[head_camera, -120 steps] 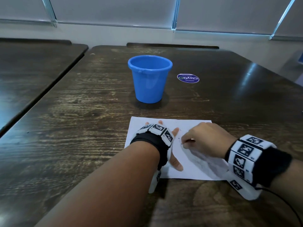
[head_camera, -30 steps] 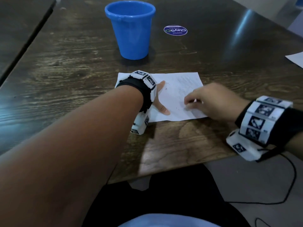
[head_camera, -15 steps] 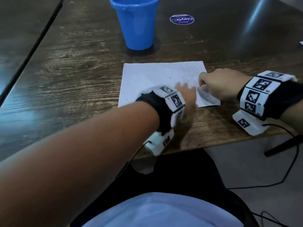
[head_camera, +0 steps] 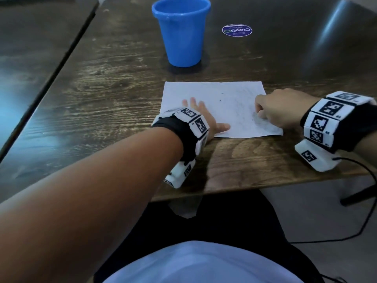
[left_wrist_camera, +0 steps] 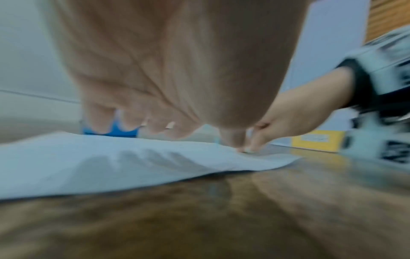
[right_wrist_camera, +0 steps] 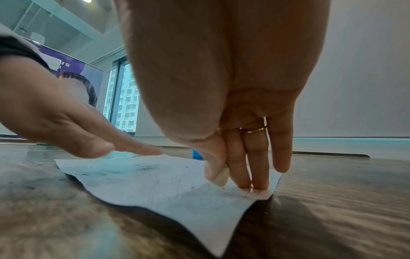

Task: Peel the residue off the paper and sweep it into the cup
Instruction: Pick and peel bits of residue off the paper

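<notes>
On the far table (head_camera: 122,82), right of the blue cup (head_camera: 181,31), a round purple sticker (head_camera: 237,30) reads "ClayGo", upside down in the head view. Paper (head_camera: 230,103) lies flat near the cup, white, faint scribbles, dark residue (right_wrist_camera: 142,169) specks scattered. Left hand (head_camera: 202,117) spread flat, pressing the paper's left part. Right hand (head_camera: 281,109) fingertips bunched against thumb on the paper's right near corner; whether it pinches anything, can't tell.
</notes>
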